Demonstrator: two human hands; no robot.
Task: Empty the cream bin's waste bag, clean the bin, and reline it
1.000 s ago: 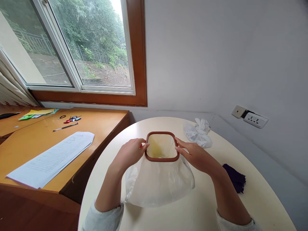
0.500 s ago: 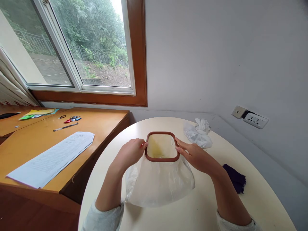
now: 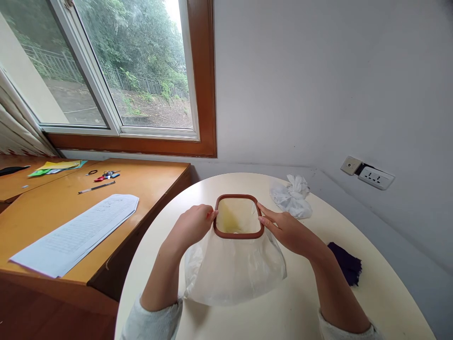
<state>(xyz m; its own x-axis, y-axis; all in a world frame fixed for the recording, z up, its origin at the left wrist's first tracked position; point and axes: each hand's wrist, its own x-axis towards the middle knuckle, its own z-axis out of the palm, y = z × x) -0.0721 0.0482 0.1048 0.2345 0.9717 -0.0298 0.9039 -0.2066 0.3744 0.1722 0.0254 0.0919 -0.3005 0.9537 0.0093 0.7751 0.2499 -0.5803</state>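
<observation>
A trash bin with a brown rounded-square rim (image 3: 239, 235) stands on the round cream table (image 3: 300, 307). A clear plastic bag (image 3: 235, 274) lines it and hangs loosely over the outside, spreading wide at the bottom. Yellowish colour shows deep inside the opening. My left hand (image 3: 196, 223) is closed at the rim's left side, its thumb against the edge and its other fingers curled. On the opposite side, my right hand (image 3: 287, 230) pinches the rim between thumb and fingers. The bin's outer walls are mostly hidden behind the bag.
Behind the bin to the right lies a knotted white plastic bag (image 3: 292, 198). A dark purple cloth (image 3: 347, 263) is near my right forearm. The wooden desk (image 3: 159, 177) at left bears papers (image 3: 81, 231), a pen (image 3: 96, 187) and small items. A wall socket (image 3: 377, 177) is at right.
</observation>
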